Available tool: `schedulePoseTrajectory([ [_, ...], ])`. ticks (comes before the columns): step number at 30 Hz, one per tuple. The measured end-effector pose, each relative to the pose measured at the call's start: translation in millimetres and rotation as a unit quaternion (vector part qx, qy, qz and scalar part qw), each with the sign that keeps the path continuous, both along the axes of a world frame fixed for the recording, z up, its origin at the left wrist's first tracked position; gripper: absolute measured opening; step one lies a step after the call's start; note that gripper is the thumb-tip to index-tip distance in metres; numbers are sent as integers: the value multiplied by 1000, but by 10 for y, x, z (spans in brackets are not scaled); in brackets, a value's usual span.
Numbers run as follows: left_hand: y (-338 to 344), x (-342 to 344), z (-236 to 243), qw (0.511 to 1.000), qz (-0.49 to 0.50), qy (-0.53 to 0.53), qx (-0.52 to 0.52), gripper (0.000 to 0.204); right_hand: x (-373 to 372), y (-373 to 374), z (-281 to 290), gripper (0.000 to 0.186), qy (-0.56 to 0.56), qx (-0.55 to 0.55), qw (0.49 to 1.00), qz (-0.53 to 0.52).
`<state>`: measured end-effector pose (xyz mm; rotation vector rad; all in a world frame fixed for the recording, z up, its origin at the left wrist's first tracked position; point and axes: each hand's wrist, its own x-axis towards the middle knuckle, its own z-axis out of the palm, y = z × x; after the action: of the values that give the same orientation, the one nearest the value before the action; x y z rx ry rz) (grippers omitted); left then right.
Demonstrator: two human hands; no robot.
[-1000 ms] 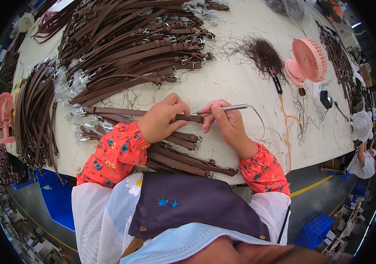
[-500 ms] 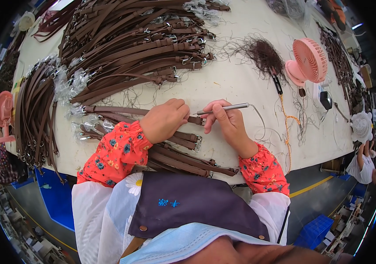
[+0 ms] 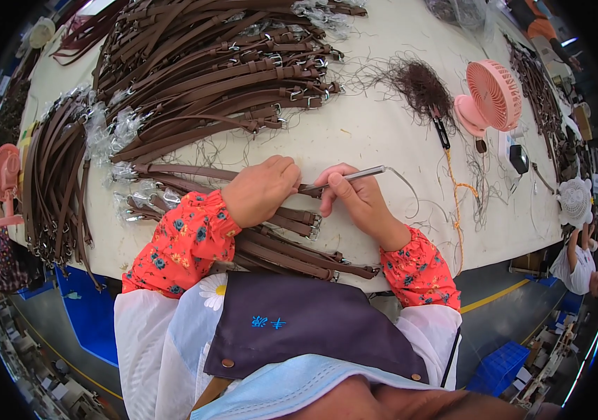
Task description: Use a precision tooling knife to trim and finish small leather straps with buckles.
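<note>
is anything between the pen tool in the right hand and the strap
Nothing visible: the right hand holds the pen tool with its tip at the brown strap, beside the left hand; whether tip and strap touch, I cannot tell.

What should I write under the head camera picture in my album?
Left hand on a brown strap, right hand holding a thin metal tool, more straps piled beyond.

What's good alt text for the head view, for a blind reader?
A person's right hand holds a slim metal tool close to a brown strap in their left hand, with piled buckled straps on a pale table.
</note>
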<state>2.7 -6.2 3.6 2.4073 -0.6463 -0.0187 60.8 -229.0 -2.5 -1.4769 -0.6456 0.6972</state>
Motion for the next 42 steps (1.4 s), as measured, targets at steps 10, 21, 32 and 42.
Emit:
schedulePoseTrajectory([
  [10,1,2,11,1000,0,0,0,15,-1,1,-14,33,-2,3,1000,3],
  [21,41,20,-70,997,22,25,-71,14,-14,21,-2,36,21,16,1000,-13],
  [32,48,51,-132,963,126,106,-213,15,-12,27,3,34,36,19,999,20],
  [42,70,55,-124,957,131,152,-211,15,-23,41,5,31,29,22,999,20],
])
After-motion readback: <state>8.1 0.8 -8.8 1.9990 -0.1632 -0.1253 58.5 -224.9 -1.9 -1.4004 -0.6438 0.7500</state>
